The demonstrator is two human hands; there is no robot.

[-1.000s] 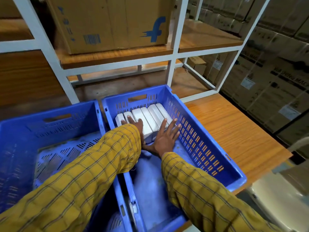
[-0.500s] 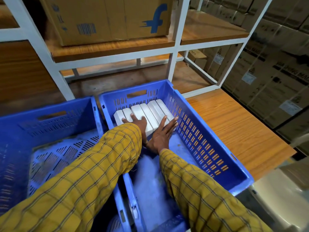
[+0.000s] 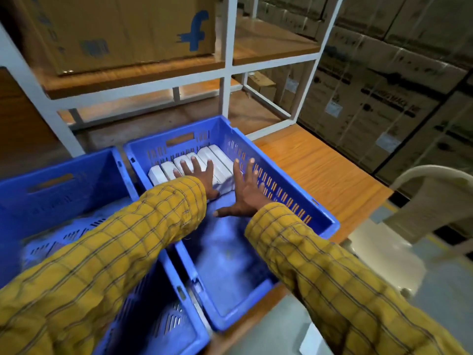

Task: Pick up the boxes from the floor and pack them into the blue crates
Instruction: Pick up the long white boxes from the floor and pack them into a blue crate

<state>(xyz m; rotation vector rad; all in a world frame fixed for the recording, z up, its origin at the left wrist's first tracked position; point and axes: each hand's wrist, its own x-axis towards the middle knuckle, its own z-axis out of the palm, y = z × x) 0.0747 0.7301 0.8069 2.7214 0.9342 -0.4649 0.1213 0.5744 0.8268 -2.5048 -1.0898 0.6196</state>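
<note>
Now, status by item:

Left hand [image 3: 198,176]: fingers spread flat, palm down on top of the white boxes [image 3: 204,162]; grips nothing.

Right hand [image 3: 244,192]: splayed wide, thumb out toward 9 o'clock, holds nothing; sits at the near end of the box row, close to the crate's right wall. Contact with the boxes: cannot tell, frame is blurred.

White boxes: one row, side by side, against the far wall of the right crate [image 3: 294,201], at 12 o'clock from the hands. Rest of that crate's floor is bare blue plastic.

Left crate [image 3: 64,175]: just beside the right crate, walls nearly touching, at 9 o'clock. Slotted floor visible; contents behind the sleeve not visible.

Sleeves [image 3: 320,265]: yellow check, both arms reach in from 6 o'clock, left arm crossing over the left crate's corner.

Table [image 3: 320,170]: wood top, carries both crates, bare strip at 3 o'clock of the right crate.

Shelf rack [image 3: 229,65]: white frame, wood shelves, at 12 o'clock behind the crates.

Cardboard carton [image 3: 122,29]: on the upper shelf, blue "f" logo on its face.

Stacked cartons [image 3: 384,85]: wall of them at 2 o'clock.

Chair [image 3: 422,201]: pale plastic, at 4 o'clock beside the table.
</note>
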